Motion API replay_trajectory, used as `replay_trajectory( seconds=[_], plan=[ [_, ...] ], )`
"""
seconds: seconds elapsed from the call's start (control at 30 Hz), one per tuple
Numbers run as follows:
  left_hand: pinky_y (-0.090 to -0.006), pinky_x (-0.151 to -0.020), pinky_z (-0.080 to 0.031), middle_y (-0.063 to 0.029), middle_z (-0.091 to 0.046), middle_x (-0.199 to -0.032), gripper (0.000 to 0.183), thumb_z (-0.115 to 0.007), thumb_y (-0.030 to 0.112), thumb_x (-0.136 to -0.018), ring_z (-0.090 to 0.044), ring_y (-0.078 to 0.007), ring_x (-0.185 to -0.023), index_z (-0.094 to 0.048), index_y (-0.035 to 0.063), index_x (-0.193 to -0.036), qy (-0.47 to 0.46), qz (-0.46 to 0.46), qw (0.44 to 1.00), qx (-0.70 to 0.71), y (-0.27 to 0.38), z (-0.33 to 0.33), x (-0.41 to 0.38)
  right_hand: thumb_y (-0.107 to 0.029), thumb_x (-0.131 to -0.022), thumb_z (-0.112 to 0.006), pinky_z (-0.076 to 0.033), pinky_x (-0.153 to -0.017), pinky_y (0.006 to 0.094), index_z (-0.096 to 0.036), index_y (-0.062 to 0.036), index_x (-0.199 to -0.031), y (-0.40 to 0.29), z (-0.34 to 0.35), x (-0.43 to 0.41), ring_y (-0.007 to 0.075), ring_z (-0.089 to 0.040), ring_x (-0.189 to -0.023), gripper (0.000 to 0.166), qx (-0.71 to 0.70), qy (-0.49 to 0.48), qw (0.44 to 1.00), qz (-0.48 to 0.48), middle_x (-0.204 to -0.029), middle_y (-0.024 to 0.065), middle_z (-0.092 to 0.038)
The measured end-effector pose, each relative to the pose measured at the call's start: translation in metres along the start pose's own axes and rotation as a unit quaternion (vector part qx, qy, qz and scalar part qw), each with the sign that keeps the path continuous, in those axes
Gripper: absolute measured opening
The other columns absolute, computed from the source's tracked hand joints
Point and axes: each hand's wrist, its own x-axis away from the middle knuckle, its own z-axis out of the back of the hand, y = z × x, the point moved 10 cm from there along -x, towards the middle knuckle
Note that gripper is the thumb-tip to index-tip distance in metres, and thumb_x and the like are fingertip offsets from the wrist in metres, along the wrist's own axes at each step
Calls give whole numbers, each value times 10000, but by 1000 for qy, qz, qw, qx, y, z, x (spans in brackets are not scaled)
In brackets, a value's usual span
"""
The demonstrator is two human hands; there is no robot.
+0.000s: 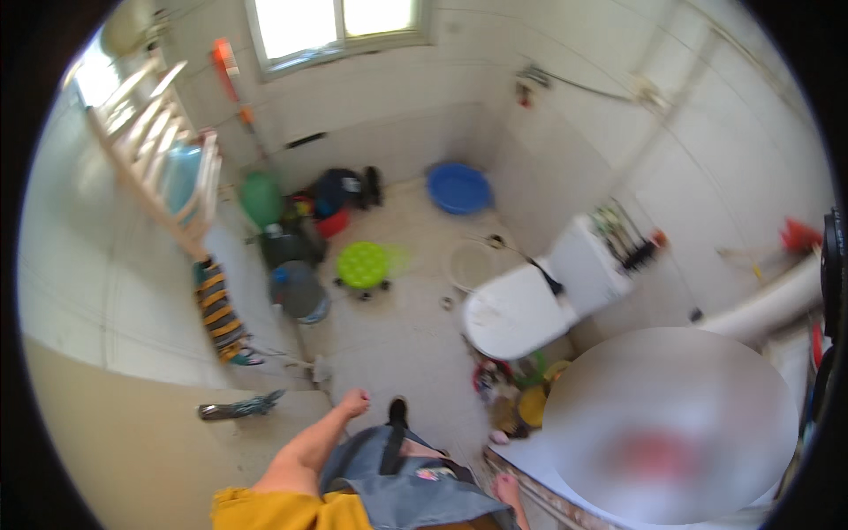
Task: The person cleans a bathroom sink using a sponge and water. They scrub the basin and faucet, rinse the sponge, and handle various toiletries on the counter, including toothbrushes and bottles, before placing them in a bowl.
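Observation:
My left hand (355, 402) is loosely curled in front of me over the tiled floor, beside my blue-grey apron (424, 490); no object shows in it. My right hand (507, 489) hangs low at the apron's right edge, close to the edge of a white countertop (523, 457); its fingers look curled, and I cannot tell whether it holds anything. One black shoe (397, 412) shows beyond the apron, between the two hands.
A toilet with closed white lid (517, 311) stands ahead right, with several baskets and basins (531, 405) below it. Further off are a green stool (362, 265), a blue basin (459, 188) and large water bottles (299, 291). A wooden rack (149, 192) lines the left wall.

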Motion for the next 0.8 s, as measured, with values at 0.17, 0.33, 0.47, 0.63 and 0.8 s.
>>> replay_trajectory(
  seconds=[0.17, 0.33, 0.47, 0.63, 0.8],
  plan=[
    [-340, -550, -549, -85, -611, -717, 88, -614, -11, -801, -657, -193, -621, -546, 13, -851, 30, -49, 998, -24, 7, -19, 7, -184, -933, -611, -519, -562, 296, -650, -48, -991, -29, 26, 0, 137, -637, -657, 153, -40, 87, 989, 116, -807, 61, -676],
    [-322, -488, -531, -90, -606, -692, 32, -585, -15, -834, -640, -193, -570, -566, 2, -814, 6, -106, 992, 69, 50, -45, -1, -152, -893, -622, -519, -558, 298, -653, -42, -956, 31, 71, 3, 159, -652, -631, 131, -27, 139, 980, 139, -785, 59, -682],
    [-324, -429, -486, -83, -577, -678, 105, -560, 57, -892, -607, -184, -533, -579, -9, -812, 111, -131, 984, -54, 109, 27, 55, -223, -889, -603, -533, -620, 376, -669, -53, -923, 125, 58, 33, 229, -681, -691, 185, 22, 112, 993, 18, -731, 99, -675],
    [-424, -690, -514, -141, -591, -746, 287, -453, 280, -954, -605, -336, -706, -609, 54, -868, 357, -267, 895, 20, 221, 182, 51, -171, -901, -556, -491, -496, 353, -630, -67, -816, 238, 107, 26, 236, -642, -588, 153, 221, 71, 971, -57, -644, 73, -631],
    [-479, -997, -412, -220, -553, -1167, 438, -610, 135, -759, -516, -408, -1124, -547, 16, -1176, 698, -244, 673, 8, 264, 427, 146, -169, -908, -556, -496, -502, 346, -631, -60, -839, 117, 54, 0, 229, -646, -596, 149, 124, 56, 990, -43, -661, 74, -639]
  ],
)
